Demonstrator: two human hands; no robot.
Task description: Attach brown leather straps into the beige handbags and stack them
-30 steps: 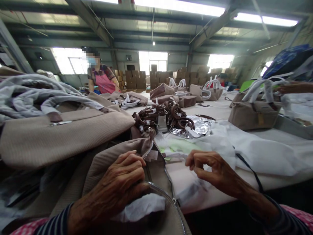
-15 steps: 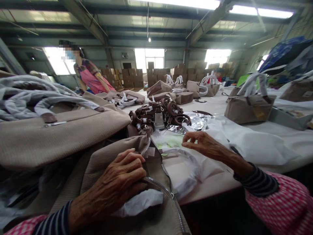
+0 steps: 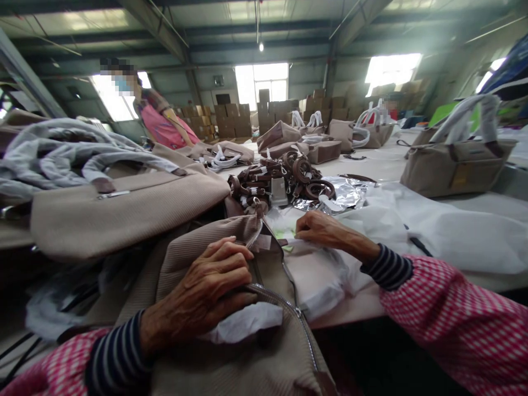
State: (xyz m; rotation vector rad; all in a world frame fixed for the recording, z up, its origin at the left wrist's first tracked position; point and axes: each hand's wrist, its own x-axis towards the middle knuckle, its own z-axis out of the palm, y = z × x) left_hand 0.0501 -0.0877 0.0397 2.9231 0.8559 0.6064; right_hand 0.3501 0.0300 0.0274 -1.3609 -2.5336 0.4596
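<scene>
A ribbed taupe handbag (image 3: 193, 247) lies in front of me with its zipped mouth open. My left hand (image 3: 206, 280) is closed over the edge of that mouth, thumb tucked under and partly hidden. White wrapping (image 3: 247, 322) sticks out below the thumb. My right hand (image 3: 315, 226) is past the far side of the bag, fingers curled together low over the table, by light green slips (image 3: 287, 248). Whatever its fingertips hold is hidden. Below it, a wrapped handle (image 3: 336, 275) curves beside the bag.
Brown straps with buckles (image 3: 297, 179) lie heaped beyond the bag, beside crinkled silvery plastic (image 3: 350, 192). Another handbag (image 3: 136, 209) with wrapped handles lies at left, and one (image 3: 454, 165) stands at right. White sheeting (image 3: 466, 236) covers the right side. A person in pink (image 3: 165, 124) stands behind.
My right hand has moved left and down to the green slips, its fingers drawn closer together. My left hand keeps its hold on the bag's edge. The view has shifted slightly.
</scene>
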